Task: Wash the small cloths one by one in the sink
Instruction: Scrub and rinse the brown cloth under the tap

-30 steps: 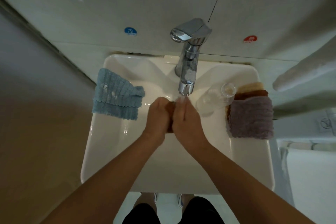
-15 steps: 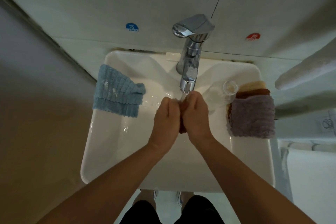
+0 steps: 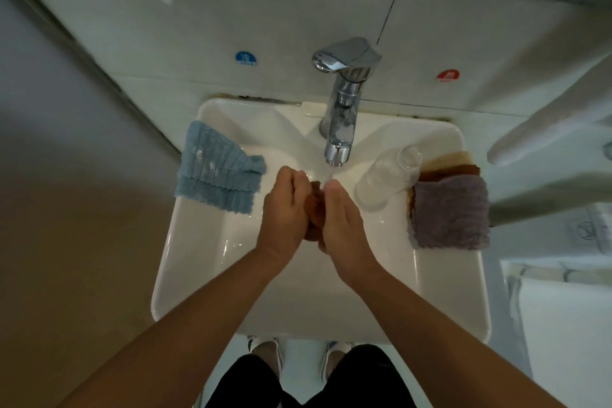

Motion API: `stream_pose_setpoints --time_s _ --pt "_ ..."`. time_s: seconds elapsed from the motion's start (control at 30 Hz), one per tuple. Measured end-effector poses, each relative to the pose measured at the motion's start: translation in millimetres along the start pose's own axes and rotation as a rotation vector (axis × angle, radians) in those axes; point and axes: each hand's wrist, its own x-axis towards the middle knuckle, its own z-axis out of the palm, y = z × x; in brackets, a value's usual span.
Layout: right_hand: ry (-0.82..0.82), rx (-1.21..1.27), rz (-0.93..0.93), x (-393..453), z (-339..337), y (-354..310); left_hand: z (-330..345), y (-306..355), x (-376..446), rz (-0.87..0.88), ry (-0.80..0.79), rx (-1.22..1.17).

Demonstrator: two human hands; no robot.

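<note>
A bunched brown cloth (image 3: 314,209) is squeezed between my left hand (image 3: 285,209) and my right hand (image 3: 341,212) over the white sink (image 3: 205,275). Both hands curl round it, just below the chrome tap (image 3: 341,116), whose water stream falls onto the cloth and my right fingers. Most of the cloth is hidden by the hands. A blue cloth (image 3: 217,167) hangs over the sink's left rim. On the right rim lies a stack of folded cloths, with a purple cloth (image 3: 450,212) on top of brown and tan ones.
A clear glass (image 3: 387,179) lies tipped on the sink's right side, beside the stack. The tiled wall behind carries a blue cold sticker (image 3: 246,59) and a red hot sticker (image 3: 447,75). A white towel (image 3: 546,129) hangs at right. My shoes show below the sink.
My hands have slid against each other with the brown cloth between them, the left now reaching further forward under the water. The cloths on the rims and the glass stayed put.
</note>
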Motion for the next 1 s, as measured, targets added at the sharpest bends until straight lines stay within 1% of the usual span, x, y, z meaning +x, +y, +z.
stream_pose_setpoints --time_s 0.1,0.17,0.23,0.3,0.33,0.37,0.4,0.47,0.5,0.53,0.57,0.67,0.77,0.8,0.87,0.93,1.0 --pt "0.017 -0.004 0.024 3.4 -4.1 -3.1 5.0 -0.6 -16.5 0.051 0.014 -0.069" --pt "0.124 0.033 0.069 10.9 -6.8 -6.6 7.1 2.7 -28.9 0.092 -0.038 -0.095" --pt "0.170 0.049 0.055 13.4 -5.5 -7.6 5.6 10.3 -25.3 0.095 -0.076 -0.089" --pt "0.097 0.024 0.010 10.6 -0.7 -10.6 2.7 19.6 -2.8 0.060 -0.008 -0.054" --pt "0.051 -0.026 -0.013 11.8 0.8 -13.5 2.0 23.6 9.7 0.028 0.020 -0.050" --pt "0.042 -0.083 -0.023 16.8 0.3 -16.1 3.8 25.7 17.2 -0.007 0.025 -0.063" --pt "0.087 -0.125 -0.019 26.2 -1.7 -18.2 8.3 25.8 18.0 -0.039 0.012 -0.087" --pt "0.282 -0.126 0.019 46.8 -8.5 -24.3 20.1 19.9 9.1 -0.076 -0.061 -0.094" --pt "0.351 -0.100 0.027 50.8 -10.2 -24.5 23.1 15.6 4.3 -0.079 -0.101 -0.072" --pt "0.363 -0.085 0.042 48.4 -9.0 -23.1 22.7 11.2 3.7 -0.080 -0.117 -0.056" --pt "0.316 -0.062 0.068 41.9 -5.0 -19.7 19.2 7.5 7.8 -0.085 -0.101 -0.044" --pt "0.037 -0.075 0.122 15.1 3.1 -6.2 4.7 -0.1 21.2 -0.096 0.011 -0.058" --pt "-0.119 -0.061 0.042 3.8 -8.3 -0.8 -4.7 -6.3 10.1 -0.030 0.049 -0.089" --pt "-0.154 -0.047 0.014 2.1 -12.4 -0.1 -8.2 -6.6 6.4 -0.048 0.063 -0.129" --pt "-0.147 -0.056 -0.032 -0.8 -19.6 0.6 -17.9 -4.8 2.9 -0.127 0.063 -0.224" --pt "-0.156 0.083 -0.003 -1.0 -25.0 -2.2 -26.0 0.7 -1.1 -0.213 0.002 -0.371" --pt "-0.178 0.196 0.027 0.6 -28.7 -2.8 -30.4 8.3 -5.7 -0.243 -0.078 -0.495"
